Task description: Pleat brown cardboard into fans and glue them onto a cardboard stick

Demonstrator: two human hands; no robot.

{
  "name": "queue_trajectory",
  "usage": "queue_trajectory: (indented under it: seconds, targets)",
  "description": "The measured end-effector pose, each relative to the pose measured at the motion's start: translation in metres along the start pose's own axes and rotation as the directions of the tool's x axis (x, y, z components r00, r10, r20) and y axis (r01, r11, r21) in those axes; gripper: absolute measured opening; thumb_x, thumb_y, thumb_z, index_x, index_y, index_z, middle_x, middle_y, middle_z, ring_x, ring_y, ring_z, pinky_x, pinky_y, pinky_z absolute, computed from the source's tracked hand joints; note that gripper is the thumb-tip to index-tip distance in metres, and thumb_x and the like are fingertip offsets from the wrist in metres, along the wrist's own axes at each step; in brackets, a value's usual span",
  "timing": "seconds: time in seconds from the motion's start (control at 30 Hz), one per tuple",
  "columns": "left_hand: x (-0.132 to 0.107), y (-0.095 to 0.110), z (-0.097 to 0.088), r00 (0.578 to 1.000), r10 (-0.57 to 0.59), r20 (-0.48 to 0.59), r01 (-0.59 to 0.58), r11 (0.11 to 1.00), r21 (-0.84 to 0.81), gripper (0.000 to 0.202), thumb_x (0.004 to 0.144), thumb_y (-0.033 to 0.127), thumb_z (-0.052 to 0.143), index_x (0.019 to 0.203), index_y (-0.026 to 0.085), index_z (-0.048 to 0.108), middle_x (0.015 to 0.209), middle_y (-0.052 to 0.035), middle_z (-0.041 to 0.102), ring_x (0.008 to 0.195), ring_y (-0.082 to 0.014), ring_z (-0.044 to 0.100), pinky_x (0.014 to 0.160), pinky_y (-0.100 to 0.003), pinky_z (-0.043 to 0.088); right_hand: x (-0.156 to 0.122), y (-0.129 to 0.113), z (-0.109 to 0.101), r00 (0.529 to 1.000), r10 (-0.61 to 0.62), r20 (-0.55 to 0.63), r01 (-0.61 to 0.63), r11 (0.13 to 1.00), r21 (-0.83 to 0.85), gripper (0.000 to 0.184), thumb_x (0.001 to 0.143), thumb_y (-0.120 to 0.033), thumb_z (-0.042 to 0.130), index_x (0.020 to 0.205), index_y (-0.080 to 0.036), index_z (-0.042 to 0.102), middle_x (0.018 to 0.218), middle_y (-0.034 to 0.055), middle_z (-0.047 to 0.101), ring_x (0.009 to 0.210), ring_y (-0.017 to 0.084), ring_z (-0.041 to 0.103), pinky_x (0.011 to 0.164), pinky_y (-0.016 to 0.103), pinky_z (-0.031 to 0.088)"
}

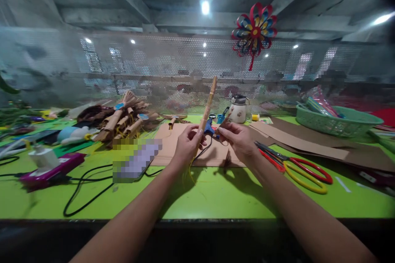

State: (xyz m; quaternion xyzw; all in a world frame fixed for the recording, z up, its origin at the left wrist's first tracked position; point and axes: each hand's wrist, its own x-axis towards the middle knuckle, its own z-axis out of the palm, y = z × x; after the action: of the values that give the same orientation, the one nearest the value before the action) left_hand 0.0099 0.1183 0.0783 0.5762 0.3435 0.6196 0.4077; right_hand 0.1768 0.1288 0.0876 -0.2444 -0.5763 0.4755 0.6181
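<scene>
My left hand [189, 144] is closed round a thin bamboo-like stick [208, 104], which stands nearly upright and leans a little right. Thin yellow threads [191, 172] hang below that hand. Between the fingertips of my right hand [239, 137] is pinched a small brown paper strip [227, 120], just right of the stick and apart from it. Behind and between both hands lies a blue glue gun [210, 127], partly hidden, with a black cord. Under it is a sheet of brown cardboard [163, 148] on the green table [216, 201].
Scissors [296, 168] with red and yellow handles lie at right, near brown card strips [302, 141] and a green basket [333, 125]. At left are a blurred-out flat object [137, 162], a purple power strip [52, 170], cables and brown paper bundles [123, 121]. A white jar [238, 111] stands behind.
</scene>
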Motion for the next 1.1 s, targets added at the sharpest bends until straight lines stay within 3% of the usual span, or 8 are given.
queue_trajectory:
  seconds: [0.23, 0.57, 0.73, 1.1]
  targets:
    - [-0.003, -0.002, 0.005, 0.997, -0.072, 0.012, 0.073, 0.996, -0.045, 0.039, 0.073, 0.038, 0.069, 0.102, 0.014, 0.059, 0.060, -0.0009, 0.060, 0.051, -0.0122, 0.055, 0.048, -0.023, 0.045, 0.000, 0.002, 0.005, 0.992, -0.124, -0.013, 0.122, 0.985, -0.123, 0.018, 0.070, -0.033, 0.073, 0.076, -0.016, 0.068, 0.064, 0.0002, 0.062, 0.056, 0.011, 0.053, 0.055, 0.026, 0.042]
    - [-0.008, -0.002, 0.009, 0.984, -0.167, 0.064, 0.174, 0.977, -0.121, 0.032, 0.078, 0.038, 0.059, 0.099, 0.014, 0.058, 0.066, -0.0025, 0.062, 0.056, -0.0131, 0.059, 0.052, -0.023, 0.048, -0.002, 0.001, 0.007, 0.989, -0.138, -0.044, 0.130, 0.979, -0.158, 0.020, 0.070, -0.034, 0.072, 0.076, -0.016, 0.066, 0.063, -0.0005, 0.061, 0.055, 0.011, 0.053, 0.054, 0.026, 0.044]
    - [-0.009, -0.001, 0.011, 0.983, -0.163, 0.084, 0.167, 0.985, -0.051, 0.031, 0.081, 0.043, 0.053, 0.094, 0.014, 0.058, 0.066, -0.0025, 0.063, 0.054, -0.0125, 0.059, 0.049, -0.022, 0.046, -0.002, 0.003, 0.008, 0.985, -0.157, -0.070, 0.142, 0.972, -0.188, 0.022, 0.070, -0.036, 0.072, 0.076, -0.016, 0.065, 0.061, -0.0005, 0.059, 0.054, 0.012, 0.053, 0.052, 0.026, 0.044]
    - [-0.011, -0.005, 0.016, 0.987, -0.126, 0.102, 0.123, 0.992, 0.035, 0.040, 0.075, 0.049, 0.063, 0.093, 0.013, 0.060, 0.064, -0.0031, 0.063, 0.052, -0.0125, 0.058, 0.047, -0.021, 0.045, -0.002, 0.005, 0.010, 0.974, -0.217, -0.064, 0.189, 0.935, -0.299, 0.016, 0.074, -0.032, 0.068, 0.077, -0.016, 0.065, 0.062, 0.0000, 0.060, 0.055, 0.012, 0.054, 0.052, 0.026, 0.044]
